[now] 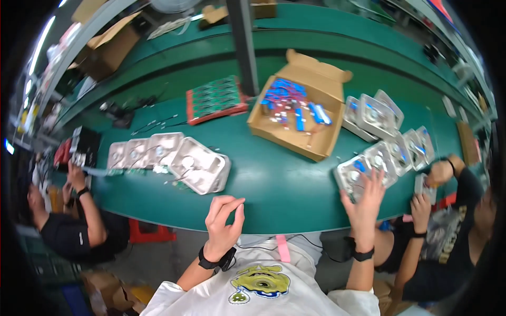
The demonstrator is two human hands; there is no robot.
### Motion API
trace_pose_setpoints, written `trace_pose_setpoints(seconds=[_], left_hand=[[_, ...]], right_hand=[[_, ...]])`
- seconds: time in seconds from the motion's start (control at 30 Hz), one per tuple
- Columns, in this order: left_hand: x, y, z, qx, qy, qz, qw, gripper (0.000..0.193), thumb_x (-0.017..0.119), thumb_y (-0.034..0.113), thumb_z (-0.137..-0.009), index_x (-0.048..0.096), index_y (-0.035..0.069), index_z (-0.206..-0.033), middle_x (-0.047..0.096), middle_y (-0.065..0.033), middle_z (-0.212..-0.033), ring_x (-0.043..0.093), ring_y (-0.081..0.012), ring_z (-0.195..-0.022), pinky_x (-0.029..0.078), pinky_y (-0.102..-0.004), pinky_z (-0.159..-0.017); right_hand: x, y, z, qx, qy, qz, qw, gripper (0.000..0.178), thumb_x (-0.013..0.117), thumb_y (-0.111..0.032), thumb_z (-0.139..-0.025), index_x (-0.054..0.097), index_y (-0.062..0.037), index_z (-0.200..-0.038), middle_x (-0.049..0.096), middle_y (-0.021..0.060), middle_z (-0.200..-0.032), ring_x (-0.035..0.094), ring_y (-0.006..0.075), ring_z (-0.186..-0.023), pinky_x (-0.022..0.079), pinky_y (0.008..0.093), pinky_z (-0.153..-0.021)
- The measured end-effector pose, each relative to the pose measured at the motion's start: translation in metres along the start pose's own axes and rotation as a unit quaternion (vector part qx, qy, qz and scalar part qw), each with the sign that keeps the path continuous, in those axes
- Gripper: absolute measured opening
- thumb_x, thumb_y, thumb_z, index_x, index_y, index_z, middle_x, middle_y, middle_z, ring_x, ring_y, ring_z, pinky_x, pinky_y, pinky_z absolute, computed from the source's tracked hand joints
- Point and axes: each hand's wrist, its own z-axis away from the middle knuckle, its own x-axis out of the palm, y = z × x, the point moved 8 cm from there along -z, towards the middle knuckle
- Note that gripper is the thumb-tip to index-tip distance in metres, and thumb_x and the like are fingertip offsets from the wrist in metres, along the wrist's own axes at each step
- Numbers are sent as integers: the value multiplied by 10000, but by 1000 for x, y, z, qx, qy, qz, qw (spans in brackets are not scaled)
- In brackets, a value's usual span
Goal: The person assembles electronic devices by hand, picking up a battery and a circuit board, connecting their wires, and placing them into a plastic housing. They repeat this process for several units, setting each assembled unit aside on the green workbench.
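My left hand (223, 220) is over the front edge of the green table, its fingers curled and thumb and index tips close together, with nothing visible between them. Beyond it, a row of clear plastic trays (200, 164) with metallic-looking insides holds round parts and thin wires. Over the nearest tray of the right-hand group (346, 171), my right hand (366, 199) spreads its fingers. That tray has a blue piece and a round part inside. Whether the fingertips touch the tray I cannot tell.
An open cardboard box (295, 142) holds blue wrapped cells with wires. Green circuit boards (213, 99) lie on a red tray near a dark post (243, 47). More clear trays (377, 116) are stacked at right. Co-workers sit on the left (79, 231) and right (443, 253).
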Motion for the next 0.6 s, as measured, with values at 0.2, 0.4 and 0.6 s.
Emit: trace_pose_setpoints(seconds=[0.2, 0.4, 0.6], left_hand=[[-88, -47, -11, 13, 199, -153, 968, 268, 709, -54, -939, 716, 2, -1201, 651, -131, -1185, 637, -241, -1071, 529, -335, -873], [-93, -139, -14, -276, 160, 99, 943, 426, 726, 177, -1026, 590, 1, -1389, 637, -94, -1266, 597, -185, -1117, 500, -344, -947], [-57, -163, -9, -326, 57, 205, 921, 481, 747, 217, -1018, 592, -8, -1414, 652, -82, -1299, 598, -167, -1185, 487, -335, -1022]], right_hand=[[-9, -9, -12, 11, 21, 20, 1000, 795, 886, -316, -844, 517, -42, -1493, 402, 245, -1659, 288, 469, -1591, 271, 655, -1244], [-45, -106, 0, -78, 16, -161, 984, 768, 879, -250, -879, 502, -16, -1505, 460, 261, -1609, 415, 474, -1506, 352, 571, -1229], [-3, -205, -3, -152, -157, -332, 918, 682, 839, -216, -924, 518, -17, -1491, 569, 247, -1507, 576, 431, -1369, 486, 474, -1133]])
